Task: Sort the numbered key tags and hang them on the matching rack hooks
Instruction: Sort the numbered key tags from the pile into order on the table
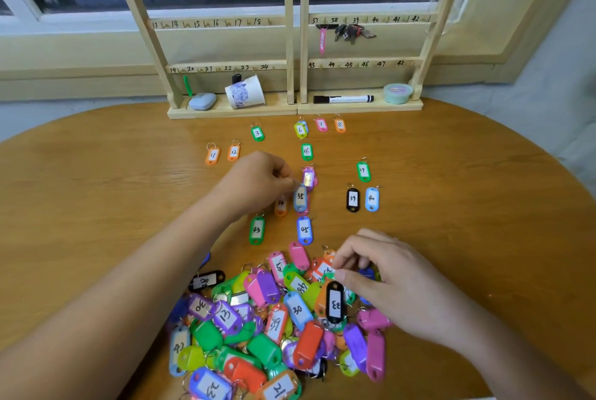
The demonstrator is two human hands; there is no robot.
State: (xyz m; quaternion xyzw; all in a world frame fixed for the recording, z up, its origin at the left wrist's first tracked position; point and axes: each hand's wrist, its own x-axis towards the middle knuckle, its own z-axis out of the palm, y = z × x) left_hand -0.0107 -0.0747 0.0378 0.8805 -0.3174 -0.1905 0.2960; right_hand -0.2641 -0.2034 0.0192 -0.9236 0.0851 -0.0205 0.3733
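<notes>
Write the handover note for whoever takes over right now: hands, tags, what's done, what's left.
Left hand: pinching tag 35 among the laid-out rows.
Right hand: fingers pinching a red-orange tag in the pile.
Done: about a dozen tags laid out by number on the table; one pink tag hangs on the rack near 37.
Left: sort the pile, then hang nearly everything.
</notes>
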